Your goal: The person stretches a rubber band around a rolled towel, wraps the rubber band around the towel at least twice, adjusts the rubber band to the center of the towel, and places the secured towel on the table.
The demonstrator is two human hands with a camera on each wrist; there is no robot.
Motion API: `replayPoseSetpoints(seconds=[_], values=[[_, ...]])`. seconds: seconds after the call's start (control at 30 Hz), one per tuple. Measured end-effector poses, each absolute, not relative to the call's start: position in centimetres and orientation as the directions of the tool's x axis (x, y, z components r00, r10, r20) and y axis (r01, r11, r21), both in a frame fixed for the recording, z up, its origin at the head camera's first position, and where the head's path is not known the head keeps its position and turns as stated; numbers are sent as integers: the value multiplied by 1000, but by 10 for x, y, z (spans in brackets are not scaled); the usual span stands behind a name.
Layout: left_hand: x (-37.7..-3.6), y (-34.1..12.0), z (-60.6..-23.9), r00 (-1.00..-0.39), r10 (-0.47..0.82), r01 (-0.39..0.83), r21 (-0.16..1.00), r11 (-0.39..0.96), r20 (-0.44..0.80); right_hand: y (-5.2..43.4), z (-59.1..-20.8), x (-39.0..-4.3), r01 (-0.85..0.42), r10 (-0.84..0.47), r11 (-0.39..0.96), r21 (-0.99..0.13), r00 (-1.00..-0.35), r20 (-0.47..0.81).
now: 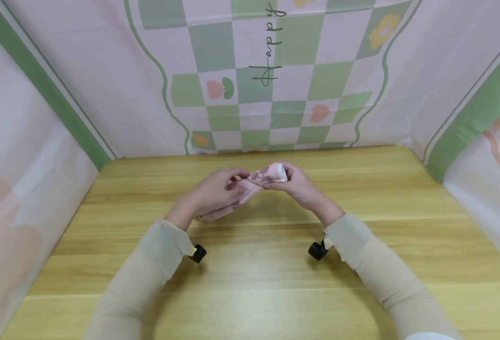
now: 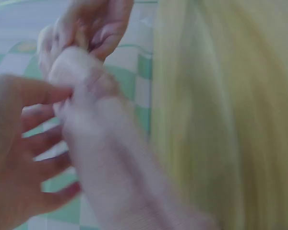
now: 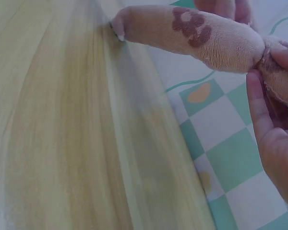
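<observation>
Both hands hold a rolled pink cloth [image 1: 271, 174] with purple flower prints [image 3: 192, 26], raised above the table. It narrows sharply at one place [image 3: 263, 57], where a thin brownish line runs round it. My right hand [image 1: 298, 186] grips the shorter end, which shows a white edge in the head view; its thumb and fingers lie close to the narrow part. My left hand [image 1: 213, 189] holds the longer part. In the left wrist view the cloth [image 2: 110, 153] is blurred, and the left hand [image 2: 19, 153] has its fingers spread along it, their tips at its edge.
The wooden table [image 1: 250, 283] lies beneath both arms. A checked green and white curtain [image 1: 292, 85] hangs behind it, with more fabric at the left and right sides. Small black devices [image 1: 198, 253] are attached near both cuffs.
</observation>
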State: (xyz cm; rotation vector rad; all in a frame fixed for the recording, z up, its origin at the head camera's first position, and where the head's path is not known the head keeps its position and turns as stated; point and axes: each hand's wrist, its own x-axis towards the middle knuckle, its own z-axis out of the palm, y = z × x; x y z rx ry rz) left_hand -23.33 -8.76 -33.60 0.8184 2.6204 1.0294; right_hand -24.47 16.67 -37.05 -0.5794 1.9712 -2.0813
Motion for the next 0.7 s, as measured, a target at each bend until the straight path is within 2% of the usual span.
replayPoseSetpoints(seconds=[0.07, 0.13, 0.23, 0.33, 0.5, 0.57, 0.7], values=[[-230, -82, -339, -825, 550, 490, 649, 582, 130, 168, -373, -245, -102, -414, -74, -992, -902, 124], [-228, -76, -342, -793, 549, 582, 594, 555, 265, 168, -374, -245, -91, -417, -81, -992, -901, 117], [-227, -69, -345, -716, 553, 697, 486, 527, 426, 169, -376, -246, -83, -426, -85, -993, -898, 112], [-229, -66, -348, -632, 571, 774, 384, 504, 523, 169, -375, -246, -75, -434, -86, -993, -895, 105], [-230, -64, -348, -535, 603, 830, 237, 505, 592, 168, -373, -243, -50, -432, -102, -994, -897, 89], [-230, -63, -346, -536, 610, 824, 204, 528, 584, 168, -372, -243, -40, -432, -113, -993, -898, 86], [-228, -62, -340, -583, 622, 789, 179, 588, 522, 168, -371, -243, -20, -425, -130, -991, -902, 74]])
